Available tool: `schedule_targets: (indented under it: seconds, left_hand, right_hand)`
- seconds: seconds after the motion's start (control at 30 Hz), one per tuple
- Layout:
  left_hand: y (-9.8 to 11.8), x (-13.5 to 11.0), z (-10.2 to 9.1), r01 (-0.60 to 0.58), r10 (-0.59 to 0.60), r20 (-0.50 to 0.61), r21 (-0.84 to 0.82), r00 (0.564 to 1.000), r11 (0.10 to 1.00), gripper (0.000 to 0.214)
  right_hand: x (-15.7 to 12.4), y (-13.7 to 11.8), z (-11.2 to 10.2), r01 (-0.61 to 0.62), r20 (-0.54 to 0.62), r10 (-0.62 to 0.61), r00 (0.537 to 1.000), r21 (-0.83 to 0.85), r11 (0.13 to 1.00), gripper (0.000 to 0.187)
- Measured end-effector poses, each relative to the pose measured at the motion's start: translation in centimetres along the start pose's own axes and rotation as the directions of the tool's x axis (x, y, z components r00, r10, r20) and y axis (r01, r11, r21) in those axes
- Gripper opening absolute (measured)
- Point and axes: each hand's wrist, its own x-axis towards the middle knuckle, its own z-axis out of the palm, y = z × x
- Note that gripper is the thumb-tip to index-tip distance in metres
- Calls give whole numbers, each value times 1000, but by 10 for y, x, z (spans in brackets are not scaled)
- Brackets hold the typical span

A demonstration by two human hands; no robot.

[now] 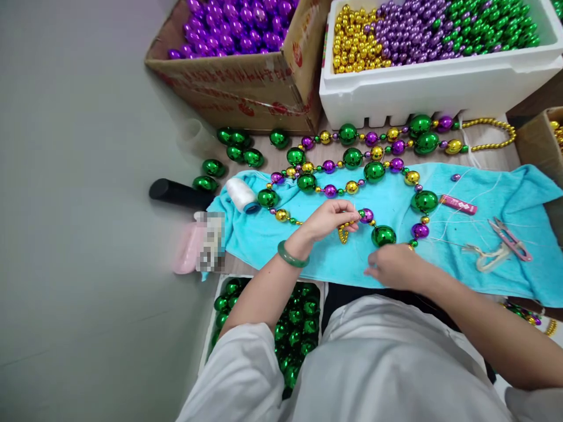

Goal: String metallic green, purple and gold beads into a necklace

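Observation:
A bead necklace of large green, purple and gold beads lies in a loop on a turquoise towel. My left hand, with a green bangle on its wrist, pinches the necklace's string beside a purple bead. A short tail of small gold beads hangs under those fingers. Just below the large green bead, my right hand is closed, its fingertips together; anything in them is too small or hidden to make out. Thin white thread runs across the towel to the right.
A thread spool, a pink-and-white pack and thread snips lie on the towel. Behind stand a cardboard box of purple beads and a white foam box of small beads. Loose green beads sit left; a tray holds more.

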Motion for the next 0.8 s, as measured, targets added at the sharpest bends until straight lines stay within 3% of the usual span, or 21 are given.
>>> schedule_targets:
  seconds: [0.03,0.07,0.1,0.13,0.17,0.2,0.27,0.3,0.37,0.43,0.5,0.63,0.73,0.8]
  left_hand:
    - [2,-3,0,-56,54,29,56,998,997,17]
    - [4,-7,1,-113,107,63,97,992,989,18]
    - [7,-9,2,-174,162,98,130,982,976,19]
    - [9,-11,3,-232,212,131,160,968,959,19]
    - [11,-12,4,-284,256,161,187,953,940,19]
    - [13,-12,5,-330,295,184,209,938,921,19]
    - [15,-9,6,-404,359,214,233,909,885,20]
    - [14,-7,6,-431,385,219,233,897,872,20]
    - [12,-2,3,-463,420,217,218,881,859,19]
    - [8,3,0,-468,430,211,188,878,863,17]
    - [5,6,-3,-453,422,197,152,885,878,17]
    - [-2,7,-5,-398,386,144,66,911,915,19]
    - [-6,6,-2,-379,375,138,6,917,925,16]
    - [-6,6,1,-375,368,160,15,916,927,17]
  right_hand:
    - [3,10,-12,-41,-95,48,994,70,997,31]
    - [7,22,-25,-79,-253,120,960,164,983,32]
    - [14,33,-37,-96,-394,205,896,279,955,30]
    - [22,44,-48,-57,-460,257,850,406,912,26]
    - [32,54,-55,23,-443,255,859,531,847,23]
    - [43,61,-60,107,-388,203,899,643,758,20]
    - [65,70,-61,217,-220,-60,974,810,544,20]
    - [75,72,-58,216,-138,-209,968,881,420,22]
    - [90,72,-50,161,-47,-458,888,964,213,25]
    - [99,71,-43,108,-27,-570,821,988,109,26]
    - [101,72,-40,86,-8,-578,816,990,108,25]
    - [96,79,-43,29,36,-426,904,989,145,20]
    - [90,81,-45,47,-6,-259,966,987,153,16]
    - [89,78,-45,121,-84,-203,976,977,176,12]
